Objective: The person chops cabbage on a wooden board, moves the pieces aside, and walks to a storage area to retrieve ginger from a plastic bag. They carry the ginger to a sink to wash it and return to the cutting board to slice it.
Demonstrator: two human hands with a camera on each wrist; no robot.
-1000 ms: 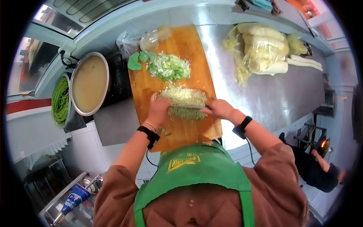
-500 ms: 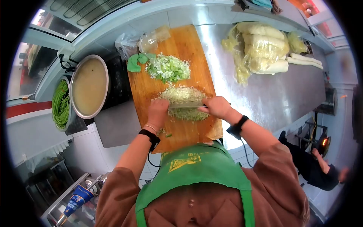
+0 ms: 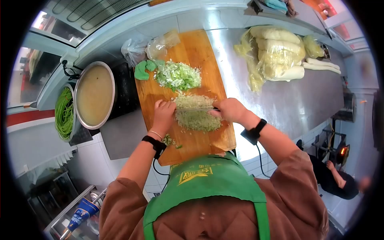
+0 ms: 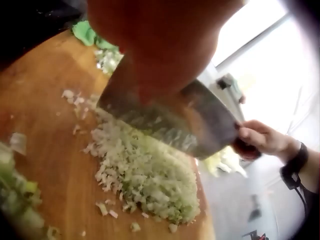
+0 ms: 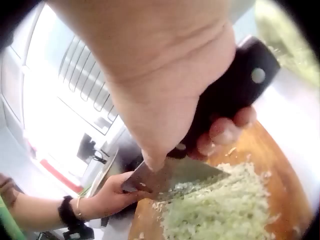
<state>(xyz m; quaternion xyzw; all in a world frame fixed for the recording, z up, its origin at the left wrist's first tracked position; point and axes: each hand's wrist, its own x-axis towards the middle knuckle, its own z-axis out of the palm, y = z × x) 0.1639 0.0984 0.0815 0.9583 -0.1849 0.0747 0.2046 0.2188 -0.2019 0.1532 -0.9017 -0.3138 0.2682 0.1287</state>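
Observation:
My right hand (image 3: 234,110) wraps around the black handle (image 5: 232,85) of a broad cleaver (image 4: 212,122). At the blade's other end, my left hand (image 3: 164,114) grips the front part, thumb and fingers on either side of it in the right wrist view. The blade lies crosswise over a pile of finely minced pale green vegetable (image 3: 198,122), its edge down among the bits. Beneath both hands is a wooden cutting board (image 3: 218,84). A second, coarser pile of chopped greens (image 3: 178,76) sits farther back on the board.
Clear plastic bags (image 3: 162,44) and a green piece (image 3: 142,71) lie at the board's far left. Left of it stand a basin of cloudy liquid (image 3: 95,96) and a container of long green stalks (image 3: 64,114). Bagged white rolls (image 3: 280,48) occupy the steel counter (image 3: 276,100). Another person (image 3: 340,176) is at right.
The cleaver has shifted slightly away from my body across the minced pile, both hands moving with it. More of the mince now shows on the near side of the blade.

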